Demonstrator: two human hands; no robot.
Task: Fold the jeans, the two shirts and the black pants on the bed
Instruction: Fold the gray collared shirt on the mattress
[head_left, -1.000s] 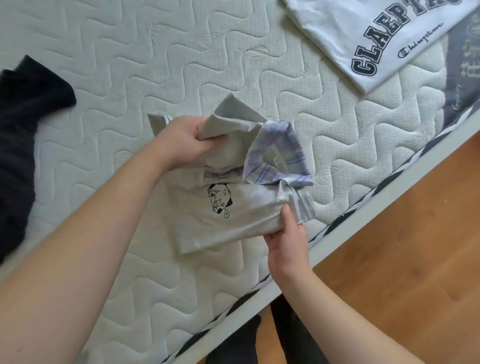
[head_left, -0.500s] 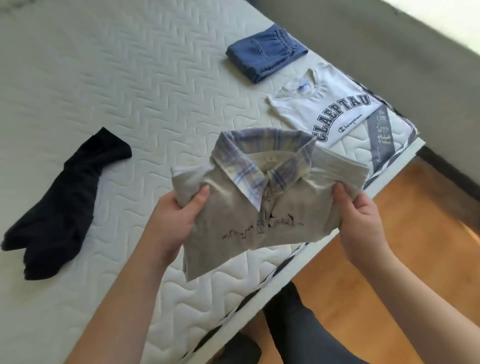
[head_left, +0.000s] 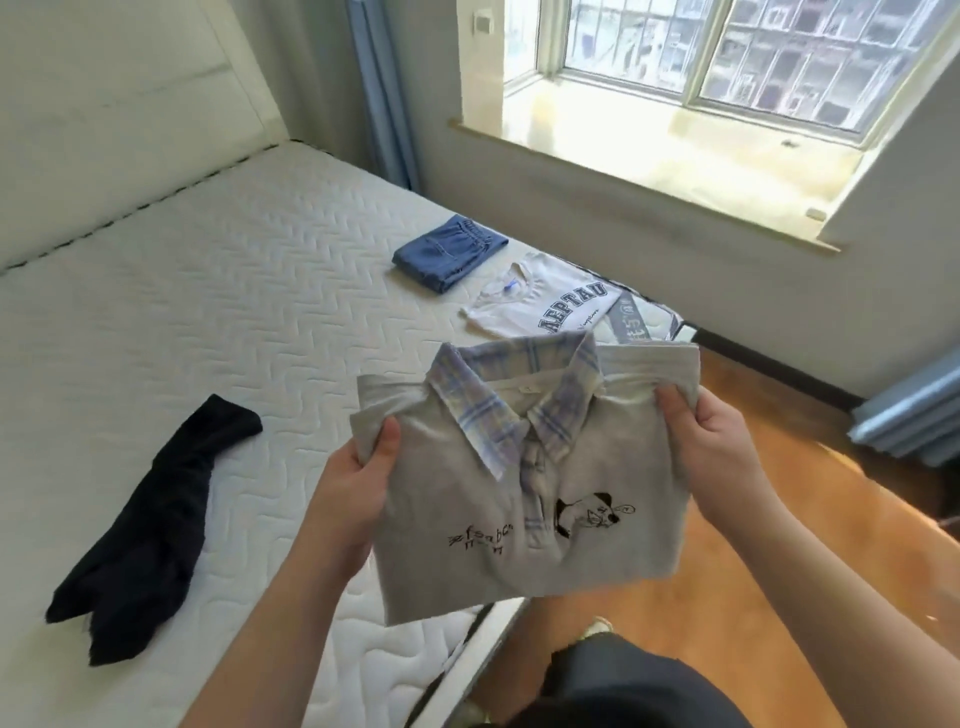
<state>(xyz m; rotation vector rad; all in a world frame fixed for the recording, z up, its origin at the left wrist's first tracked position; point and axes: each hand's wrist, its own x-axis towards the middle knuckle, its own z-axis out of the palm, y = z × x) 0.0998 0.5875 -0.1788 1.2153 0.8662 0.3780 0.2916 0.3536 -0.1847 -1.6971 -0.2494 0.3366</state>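
Observation:
I hold a folded grey shirt (head_left: 582, 457) with a blue plaid collar and a small black print up in the air over the bed's near edge. My left hand (head_left: 358, 483) grips its left side and my right hand (head_left: 711, 447) grips its right side. Folded blue jeans (head_left: 448, 253) lie far on the mattress. Just nearer than them lies a folded white shirt (head_left: 540, 306) with dark lettering. The black pants (head_left: 156, 525) lie crumpled on the mattress to my left.
The white quilted mattress (head_left: 223, 312) fills the left of the view, with a headboard behind. Wooden floor (head_left: 779, 519) runs along the bed's right side. A window sill (head_left: 649, 156) and blue curtains stand beyond the bed.
The grey shirt was lifted off the mattress, turned collar-up and raised with both hands at its sides. My view has tilted up to show the room.

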